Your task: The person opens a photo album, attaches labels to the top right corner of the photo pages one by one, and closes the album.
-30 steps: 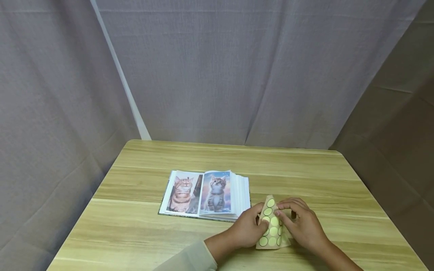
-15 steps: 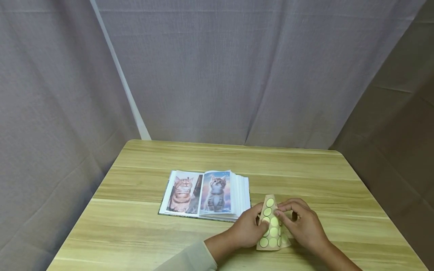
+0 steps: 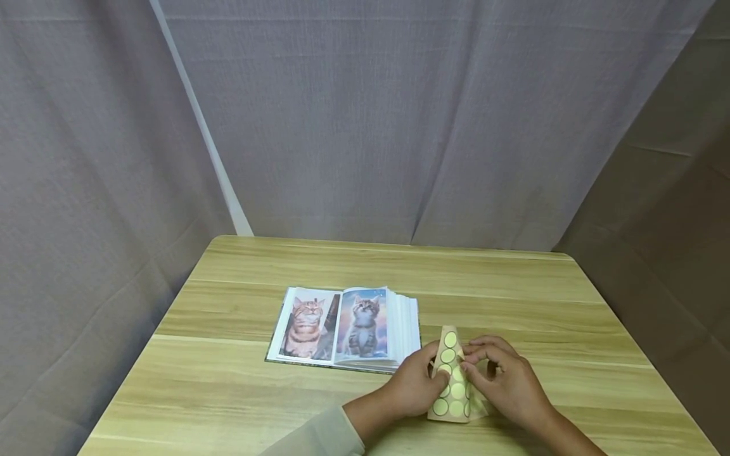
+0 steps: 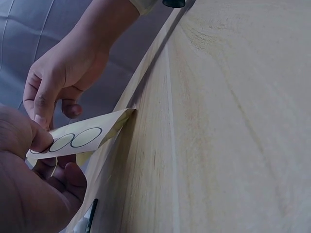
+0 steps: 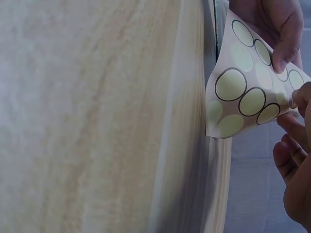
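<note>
My left hand (image 3: 415, 385) holds a sheet of round yellow stickers (image 3: 456, 406), its thumb on the face and the other fingers behind. The sheet is bent lengthwise, and many circles have black outlines. My right hand (image 3: 507, 380) pinches at the sheet's right edge with thumb and forefinger, its other fingers loosely curled. In the right wrist view the sticker sheet (image 5: 231, 85) spreads out, with the right fingertips (image 5: 294, 103) right at an outlined circle by its edge. The left wrist view has the right hand (image 4: 73, 63) reaching down to the sheet's far side.
An open photo album (image 3: 336, 363) lies on the wooden table (image 3: 239, 405), left of the hands. A cat picture fills each of its two facing pages. Grey curtains (image 3: 342, 126) hang behind the table and along both sides.
The sticker sheet has tilted and shifted slightly left, and its right side has turned further from view. The right fingertips stay at its edge. The album has not moved.
</note>
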Tool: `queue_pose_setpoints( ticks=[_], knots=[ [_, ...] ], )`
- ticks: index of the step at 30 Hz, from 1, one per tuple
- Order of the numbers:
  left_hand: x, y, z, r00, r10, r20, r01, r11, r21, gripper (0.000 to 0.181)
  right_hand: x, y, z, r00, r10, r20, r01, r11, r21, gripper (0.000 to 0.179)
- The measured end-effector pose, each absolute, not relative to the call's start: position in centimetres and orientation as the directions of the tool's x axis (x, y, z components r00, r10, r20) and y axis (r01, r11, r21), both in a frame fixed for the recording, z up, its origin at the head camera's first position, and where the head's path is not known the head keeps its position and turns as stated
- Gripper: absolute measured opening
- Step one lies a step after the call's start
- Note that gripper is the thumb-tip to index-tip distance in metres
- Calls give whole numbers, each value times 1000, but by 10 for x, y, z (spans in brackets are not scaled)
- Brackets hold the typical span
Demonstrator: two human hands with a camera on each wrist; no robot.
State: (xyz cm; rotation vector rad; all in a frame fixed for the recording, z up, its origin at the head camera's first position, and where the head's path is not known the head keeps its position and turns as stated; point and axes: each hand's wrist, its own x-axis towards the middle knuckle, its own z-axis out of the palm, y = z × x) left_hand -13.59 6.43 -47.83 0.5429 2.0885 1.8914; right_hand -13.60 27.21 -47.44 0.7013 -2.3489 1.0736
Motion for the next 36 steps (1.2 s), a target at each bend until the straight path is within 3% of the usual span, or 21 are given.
queue_pose_setpoints(
  ticks=[10,14,19,24,30,36],
  knots=[
    [-137,62,-479,-904,426,29,72,85,994,44,-135,272,-474,-793,-247,557,-579,591,-562,34],
    [-138,63,-481,-928,373,21,78,140,987,55,-134,273,-475,-817,-217,535,-537,627,-565,25],
    [-139,63,-484,-964,265,40,112,263,958,69,-135,274,-478,-855,-195,481,-476,666,-574,28],
    [-137,63,-485,-977,192,88,147,325,934,57,-134,275,-482,-900,-176,398,-403,684,-609,26],
    [-136,64,-486,-971,213,105,186,403,896,49,-132,276,-483,-960,-156,233,-275,690,-670,13],
    [-133,65,-486,-964,251,90,201,461,864,45,-132,278,-481,-984,-146,102,-176,710,-682,17]
  ],
)
